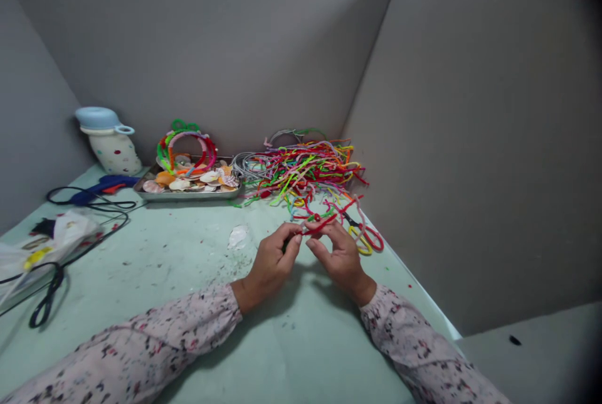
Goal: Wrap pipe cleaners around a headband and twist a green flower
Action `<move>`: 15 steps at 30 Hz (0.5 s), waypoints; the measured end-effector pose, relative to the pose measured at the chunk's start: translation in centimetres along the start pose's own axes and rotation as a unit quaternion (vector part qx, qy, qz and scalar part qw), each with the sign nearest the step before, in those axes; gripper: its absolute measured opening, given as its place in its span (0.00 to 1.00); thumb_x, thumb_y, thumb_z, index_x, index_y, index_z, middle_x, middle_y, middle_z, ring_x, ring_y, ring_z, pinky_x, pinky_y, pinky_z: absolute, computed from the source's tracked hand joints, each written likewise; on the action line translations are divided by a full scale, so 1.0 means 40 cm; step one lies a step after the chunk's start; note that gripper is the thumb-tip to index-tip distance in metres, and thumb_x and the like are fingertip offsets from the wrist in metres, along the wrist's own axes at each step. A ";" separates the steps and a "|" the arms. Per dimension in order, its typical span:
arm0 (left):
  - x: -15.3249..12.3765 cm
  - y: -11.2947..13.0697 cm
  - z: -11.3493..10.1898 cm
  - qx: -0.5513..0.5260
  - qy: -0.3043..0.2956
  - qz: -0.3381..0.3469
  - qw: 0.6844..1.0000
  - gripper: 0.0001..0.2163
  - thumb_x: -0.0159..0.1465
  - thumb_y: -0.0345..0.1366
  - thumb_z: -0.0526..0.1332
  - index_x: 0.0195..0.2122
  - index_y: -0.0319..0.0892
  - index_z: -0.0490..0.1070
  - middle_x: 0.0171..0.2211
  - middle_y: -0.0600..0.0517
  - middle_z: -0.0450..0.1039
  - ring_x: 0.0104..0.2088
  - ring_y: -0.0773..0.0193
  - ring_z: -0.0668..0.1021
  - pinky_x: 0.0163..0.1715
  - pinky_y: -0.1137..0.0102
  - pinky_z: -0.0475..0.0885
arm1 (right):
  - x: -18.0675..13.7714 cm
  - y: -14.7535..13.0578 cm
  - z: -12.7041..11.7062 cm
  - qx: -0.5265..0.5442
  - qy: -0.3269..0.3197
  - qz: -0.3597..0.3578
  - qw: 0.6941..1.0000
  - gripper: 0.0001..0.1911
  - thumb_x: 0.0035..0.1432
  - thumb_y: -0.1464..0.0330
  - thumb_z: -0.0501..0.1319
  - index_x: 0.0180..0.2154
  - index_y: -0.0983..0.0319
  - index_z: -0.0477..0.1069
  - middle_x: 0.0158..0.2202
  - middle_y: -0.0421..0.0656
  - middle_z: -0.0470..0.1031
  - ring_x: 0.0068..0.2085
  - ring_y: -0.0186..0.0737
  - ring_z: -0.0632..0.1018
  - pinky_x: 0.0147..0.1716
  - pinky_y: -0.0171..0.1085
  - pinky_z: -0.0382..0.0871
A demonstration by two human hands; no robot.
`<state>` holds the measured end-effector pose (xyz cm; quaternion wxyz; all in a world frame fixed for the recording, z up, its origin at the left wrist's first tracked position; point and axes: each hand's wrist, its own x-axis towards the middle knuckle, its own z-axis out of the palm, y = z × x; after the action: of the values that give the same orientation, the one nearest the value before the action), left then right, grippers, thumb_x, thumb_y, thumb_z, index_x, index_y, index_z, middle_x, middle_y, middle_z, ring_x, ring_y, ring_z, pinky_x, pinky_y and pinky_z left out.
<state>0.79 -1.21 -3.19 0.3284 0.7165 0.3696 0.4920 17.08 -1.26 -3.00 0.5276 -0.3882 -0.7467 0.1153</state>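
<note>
Between my two hands, over the middle of the table, is a fuzzy red pipe cleaner (325, 224). My left hand (274, 258) pinches one end of it between thumb and fingertips. The fingers of my right hand (342, 261) are bent around the pipe cleaner, and its free end points up to the right past the knuckles. The fingertips of both hands nearly meet; what lies right between them is too small to make out. Just behind my right hand lie scissors (376, 239) with red and yellow handles, partly hidden by loose pipe cleaners.
A heap of colourful pipe cleaners (310, 169) lies at the back. Left of it, a metal tray (192, 196) holds shells and pipe-cleaner rings (209, 147). Farther left are a bottle (113, 152), a blue glue gun (106, 186), a black cord (123, 222) and a plastic bag (75, 231).
</note>
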 end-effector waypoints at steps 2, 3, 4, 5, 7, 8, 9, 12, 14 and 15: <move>0.003 -0.001 -0.001 0.010 0.011 0.005 1.000 0.08 0.65 0.36 0.52 0.41 0.42 0.68 0.33 0.52 0.72 0.31 0.66 0.72 0.31 0.72 0.66 | -0.001 0.006 0.002 0.037 0.022 0.003 0.999 0.10 0.56 0.67 0.63 0.42 0.57 0.73 0.39 0.44 0.74 0.40 0.41 0.75 0.43 0.44 0.71; 0.005 -0.003 -0.002 0.015 0.017 0.007 1.000 0.08 0.65 0.36 0.52 0.41 0.42 0.68 0.32 0.53 0.72 0.31 0.66 0.72 0.31 0.72 0.66 | -0.002 0.008 0.003 0.055 0.032 0.003 0.998 0.09 0.56 0.67 0.62 0.41 0.57 0.73 0.40 0.44 0.73 0.42 0.41 0.75 0.43 0.44 0.71; 0.007 -0.005 -0.003 0.020 0.022 0.008 1.000 0.08 0.65 0.35 0.52 0.41 0.42 0.68 0.31 0.53 0.71 0.30 0.66 0.72 0.31 0.72 0.66 | -0.001 0.010 0.004 0.067 0.038 0.002 0.997 0.09 0.56 0.67 0.62 0.41 0.56 0.73 0.40 0.44 0.73 0.43 0.42 0.75 0.44 0.44 0.71; 0.009 -0.007 -0.004 0.024 0.028 0.008 0.999 0.08 0.65 0.35 0.53 0.41 0.42 0.68 0.31 0.53 0.71 0.30 0.66 0.71 0.31 0.72 0.66 | -0.001 0.012 0.005 0.073 0.039 -0.001 0.997 0.09 0.56 0.67 0.62 0.41 0.56 0.73 0.40 0.44 0.73 0.44 0.42 0.74 0.45 0.45 0.70; 0.013 -0.010 -0.007 0.029 0.037 0.005 0.999 0.07 0.65 0.35 0.53 0.41 0.42 0.68 0.31 0.53 0.71 0.30 0.67 0.71 0.31 0.72 0.66 | 0.002 0.012 0.006 0.072 0.028 -0.013 0.997 0.08 0.56 0.69 0.62 0.40 0.55 0.73 0.39 0.43 0.73 0.44 0.42 0.74 0.46 0.46 0.70; 0.015 -0.011 -0.008 0.030 0.041 0.003 0.999 0.08 0.65 0.35 0.53 0.41 0.42 0.68 0.32 0.53 0.71 0.30 0.67 0.71 0.31 0.72 0.66 | 0.004 0.010 0.006 0.070 0.019 -0.019 0.997 0.07 0.56 0.70 0.62 0.39 0.55 0.73 0.38 0.42 0.74 0.44 0.42 0.74 0.46 0.47 0.69; 0.016 -0.011 -0.009 0.028 0.043 0.002 0.999 0.08 0.65 0.36 0.53 0.41 0.42 0.68 0.32 0.53 0.71 0.30 0.67 0.71 0.31 0.73 0.66 | 0.005 0.009 0.006 0.070 0.012 -0.024 0.997 0.07 0.56 0.70 0.62 0.39 0.56 0.73 0.37 0.42 0.74 0.43 0.42 0.75 0.46 0.47 0.69; 0.016 -0.009 -0.009 0.017 0.040 -0.004 0.999 0.09 0.65 0.36 0.53 0.43 0.42 0.68 0.30 0.54 0.70 0.29 0.67 0.70 0.30 0.73 0.66 | 0.004 0.003 0.008 0.074 0.006 -0.022 0.997 0.07 0.56 0.71 0.62 0.39 0.56 0.72 0.37 0.42 0.74 0.42 0.41 0.75 0.45 0.46 0.70; 0.015 -0.008 -0.008 0.011 0.034 -0.007 0.999 0.09 0.65 0.36 0.53 0.43 0.42 0.68 0.28 0.55 0.69 0.27 0.68 0.69 0.29 0.73 0.65 | -0.001 0.003 0.010 0.081 0.012 0.000 0.997 0.08 0.56 0.70 0.62 0.40 0.56 0.72 0.38 0.42 0.74 0.43 0.41 0.75 0.46 0.45 0.69; 0.015 -0.007 -0.008 0.009 0.033 -0.007 0.999 0.09 0.65 0.36 0.53 0.43 0.42 0.68 0.27 0.55 0.68 0.27 0.67 0.69 0.28 0.73 0.65 | -0.003 0.004 0.012 0.095 0.017 0.018 0.995 0.09 0.55 0.69 0.62 0.41 0.56 0.72 0.39 0.43 0.73 0.43 0.41 0.75 0.45 0.44 0.70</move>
<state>0.59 -0.54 -3.06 0.3129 0.7003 0.3896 0.5098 16.75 -1.12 -3.40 0.5727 -0.3522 -0.7159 0.1884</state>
